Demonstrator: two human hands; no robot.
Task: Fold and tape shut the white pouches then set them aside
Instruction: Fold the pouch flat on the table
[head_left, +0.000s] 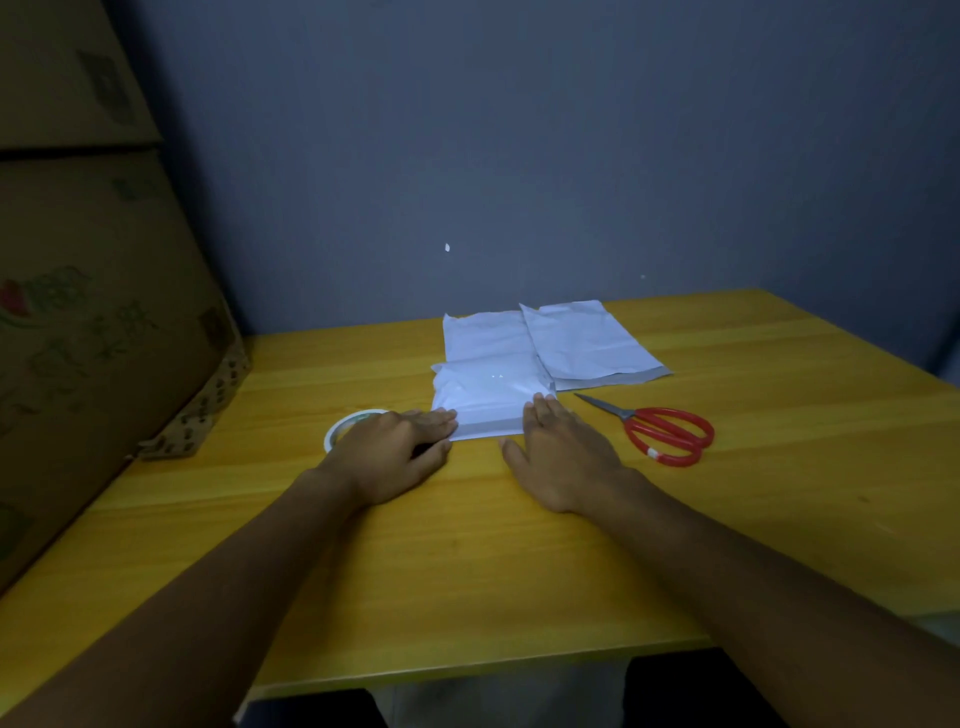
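A filled white pouch (488, 392) lies in the middle of the yellow table (467, 545), its near edge turned toward me. My left hand (400, 452) rests flat at the pouch's near left corner, fingertips touching it. My right hand (563, 457) lies flat at the near right corner, fingers on the pouch's edge. Two more flat white pouches (587, 343) lie behind it, overlapping. A roll of tape (343, 423) sits under and just left of my left hand, partly hidden.
Red-handled scissors (660, 431) lie to the right of my right hand, blades pointing left. Stacked cardboard boxes (93, 312) stand along the table's left side. A grey wall rises behind the table.
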